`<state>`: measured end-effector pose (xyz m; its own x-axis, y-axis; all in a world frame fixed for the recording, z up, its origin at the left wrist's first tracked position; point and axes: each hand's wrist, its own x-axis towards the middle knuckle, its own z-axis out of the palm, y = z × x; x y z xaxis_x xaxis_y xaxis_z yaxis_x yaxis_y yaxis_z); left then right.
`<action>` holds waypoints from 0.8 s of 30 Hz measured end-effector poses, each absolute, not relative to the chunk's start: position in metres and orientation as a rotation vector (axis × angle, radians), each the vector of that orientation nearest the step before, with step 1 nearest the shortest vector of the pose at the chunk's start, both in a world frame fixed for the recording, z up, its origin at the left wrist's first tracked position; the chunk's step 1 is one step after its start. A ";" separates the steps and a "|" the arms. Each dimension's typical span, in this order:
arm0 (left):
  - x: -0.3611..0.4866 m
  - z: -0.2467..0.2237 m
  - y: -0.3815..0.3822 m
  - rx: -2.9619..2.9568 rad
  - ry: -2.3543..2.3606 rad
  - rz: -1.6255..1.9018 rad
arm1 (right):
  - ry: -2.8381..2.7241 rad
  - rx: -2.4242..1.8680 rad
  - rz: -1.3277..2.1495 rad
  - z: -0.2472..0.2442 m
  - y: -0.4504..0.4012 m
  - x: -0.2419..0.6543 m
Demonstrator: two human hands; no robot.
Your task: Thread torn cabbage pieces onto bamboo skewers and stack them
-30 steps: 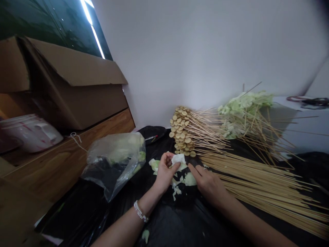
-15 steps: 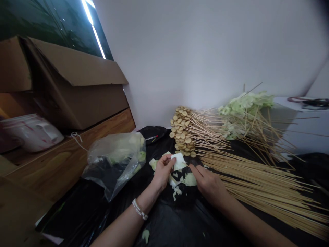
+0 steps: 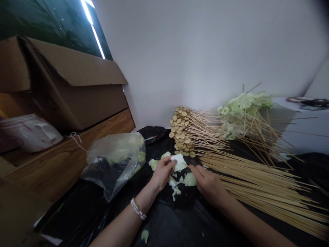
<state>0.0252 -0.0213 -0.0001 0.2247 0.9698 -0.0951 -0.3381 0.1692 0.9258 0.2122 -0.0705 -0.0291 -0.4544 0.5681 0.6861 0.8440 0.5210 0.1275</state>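
Observation:
My left hand (image 3: 162, 171) pinches a pale cabbage leaf piece (image 3: 179, 162) between thumb and fingers. Just right of it, my right hand (image 3: 208, 181) is closed on a thin bamboo skewer (image 3: 187, 166); only a short bit shows by the leaf, and the rest is hidden by the hand. Beneath and around both hands, torn cabbage pieces (image 3: 190, 179) lie on black plastic sheeting (image 3: 177, 223). Behind them is a stack of skewers threaded with round, beige slices (image 3: 181, 128), their sticks pointing right.
Many bare bamboo skewers (image 3: 267, 192) lie to the right. Behind them rests a pile of skewered cabbage (image 3: 246, 106). On the left are a clear plastic bag (image 3: 113, 154) with green pieces, a cardboard box (image 3: 82, 92) and a whitish container (image 3: 33, 133). A pen (image 3: 151, 138) lies near the wall.
Both hands keep nearly the same place and grip. The whole view has shifted very slightly, and my left wrist sits a touch further left.

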 end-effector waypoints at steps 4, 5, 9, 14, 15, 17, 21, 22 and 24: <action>0.024 0.001 -0.021 0.931 0.814 1.064 | -2.207 -1.139 -0.598 -0.029 -0.070 0.212; 0.024 0.001 -0.021 0.931 0.808 1.054 | -2.213 -1.147 -0.589 -0.030 -0.071 0.212; 0.024 0.001 -0.021 0.936 0.817 1.047 | -2.211 -1.161 -0.572 -0.030 -0.071 0.212; 0.024 -0.001 -0.021 0.977 0.864 1.053 | -2.210 -1.189 -0.520 -0.029 -0.072 0.211; 0.025 -0.001 -0.021 0.983 0.867 1.054 | -2.217 -1.206 -0.488 -0.029 -0.072 0.211; 0.025 -0.002 -0.020 0.986 0.866 1.054 | -2.233 -1.228 -0.428 -0.029 -0.071 0.211; 0.025 -0.002 -0.019 0.998 0.861 1.070 | -2.223 -1.242 -0.395 -0.028 -0.070 0.211; 0.025 -0.001 -0.019 0.994 0.867 1.085 | -2.210 -1.245 -0.401 -0.028 -0.069 0.211; 0.024 0.000 -0.018 0.957 0.886 1.137 | -2.178 -1.261 -0.431 -0.027 -0.069 0.211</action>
